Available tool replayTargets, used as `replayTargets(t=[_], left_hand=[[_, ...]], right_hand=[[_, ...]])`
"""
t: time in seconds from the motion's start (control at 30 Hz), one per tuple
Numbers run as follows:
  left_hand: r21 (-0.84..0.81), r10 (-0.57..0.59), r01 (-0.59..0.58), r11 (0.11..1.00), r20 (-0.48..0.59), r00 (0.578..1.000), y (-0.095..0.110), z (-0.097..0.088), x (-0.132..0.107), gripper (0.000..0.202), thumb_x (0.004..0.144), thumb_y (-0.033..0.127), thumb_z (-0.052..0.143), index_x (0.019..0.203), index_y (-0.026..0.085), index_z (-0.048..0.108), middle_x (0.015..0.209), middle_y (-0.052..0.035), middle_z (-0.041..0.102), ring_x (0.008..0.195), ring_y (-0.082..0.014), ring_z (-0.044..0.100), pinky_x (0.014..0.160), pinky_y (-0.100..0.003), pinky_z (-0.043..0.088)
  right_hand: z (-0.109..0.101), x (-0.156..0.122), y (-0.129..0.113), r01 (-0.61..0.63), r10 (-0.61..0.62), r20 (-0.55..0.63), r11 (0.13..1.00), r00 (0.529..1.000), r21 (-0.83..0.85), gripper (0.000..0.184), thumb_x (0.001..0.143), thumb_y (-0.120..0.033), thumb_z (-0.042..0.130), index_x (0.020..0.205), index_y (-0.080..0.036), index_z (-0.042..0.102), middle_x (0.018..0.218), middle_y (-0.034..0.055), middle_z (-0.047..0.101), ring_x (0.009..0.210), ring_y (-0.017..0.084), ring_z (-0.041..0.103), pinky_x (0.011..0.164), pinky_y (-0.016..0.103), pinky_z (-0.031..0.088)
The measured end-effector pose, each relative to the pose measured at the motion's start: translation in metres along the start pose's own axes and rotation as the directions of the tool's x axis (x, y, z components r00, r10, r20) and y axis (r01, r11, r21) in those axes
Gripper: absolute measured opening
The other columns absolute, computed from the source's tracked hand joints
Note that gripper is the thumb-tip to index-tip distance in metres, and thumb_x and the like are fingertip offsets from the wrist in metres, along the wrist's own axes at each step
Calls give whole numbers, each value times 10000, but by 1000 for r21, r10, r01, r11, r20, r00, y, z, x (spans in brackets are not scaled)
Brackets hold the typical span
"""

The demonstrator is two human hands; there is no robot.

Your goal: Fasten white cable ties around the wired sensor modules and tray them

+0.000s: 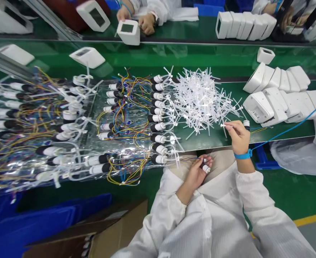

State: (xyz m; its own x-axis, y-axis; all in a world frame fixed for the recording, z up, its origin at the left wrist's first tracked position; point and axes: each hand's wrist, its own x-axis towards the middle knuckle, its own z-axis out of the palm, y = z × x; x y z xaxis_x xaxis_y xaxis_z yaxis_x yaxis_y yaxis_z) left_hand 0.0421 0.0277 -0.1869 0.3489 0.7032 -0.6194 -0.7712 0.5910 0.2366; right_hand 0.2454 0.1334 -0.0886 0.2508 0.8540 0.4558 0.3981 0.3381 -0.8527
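My left hand (193, 176), held low over my lap, is closed on a small black-and-white cylindrical part (206, 168) with thin wires trailing to the left. At the table's front edge my right hand (239, 139) pinches a small white plastic piece (222, 125) between thumb and fingertips. Just beyond it spreads a heap of thin white plastic strips (198, 96) with small square centres. Another black-and-white cylinder (246, 124) with wires lies behind the right hand. A blue wrist strap (243, 155) circles my right wrist, its cord running off to the right.
Rows of wired black-and-white cylinders (158, 118) lie on clear plastic to the left. White device housings (258, 106) stand in rows at the right. Across the green conveyor belt (147, 61), a co-worker's hands hold a housing (128, 32). An open cardboard box (117, 233) sits below left.
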Motion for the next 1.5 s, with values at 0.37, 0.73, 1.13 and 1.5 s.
replayTargets(t=[0.37,0.73,1.13,1.5], left_hand=[[33,-6,9,999,-76,997,3,2,-7,144,965,229,864,938,134,759,852,-54,771,841,-171,792,896,-306,700],[-25,162,-160,987,82,983,15,-1,-38,353,695,-33,789,982,167,743,950,-33,728,1010,-193,753,1205,-438,547],[150,229,-242,958,104,968,5,-4,-32,487,870,526,985,950,213,620,925,-3,641,926,-189,704,816,-307,606],[251,227,-244,937,95,969,5,-10,-40,496,803,480,1034,982,218,653,1010,-9,680,921,-156,678,823,-270,592]], right_hand=[[-9,-73,-12,-231,249,-2,900,969,371,242,1054,-498,785,1095,-272,861,968,76,872,663,217,764,592,351,596],[-7,-167,-15,-535,492,219,808,843,247,432,1000,-675,781,1102,-258,826,914,84,835,733,229,742,650,353,621],[12,-180,-4,-630,426,472,610,772,481,543,904,-428,952,1381,-316,720,998,33,811,814,201,743,725,340,647],[13,-184,5,-589,477,354,711,805,383,337,930,-482,917,1163,-263,809,1105,57,785,774,174,737,702,329,624]])
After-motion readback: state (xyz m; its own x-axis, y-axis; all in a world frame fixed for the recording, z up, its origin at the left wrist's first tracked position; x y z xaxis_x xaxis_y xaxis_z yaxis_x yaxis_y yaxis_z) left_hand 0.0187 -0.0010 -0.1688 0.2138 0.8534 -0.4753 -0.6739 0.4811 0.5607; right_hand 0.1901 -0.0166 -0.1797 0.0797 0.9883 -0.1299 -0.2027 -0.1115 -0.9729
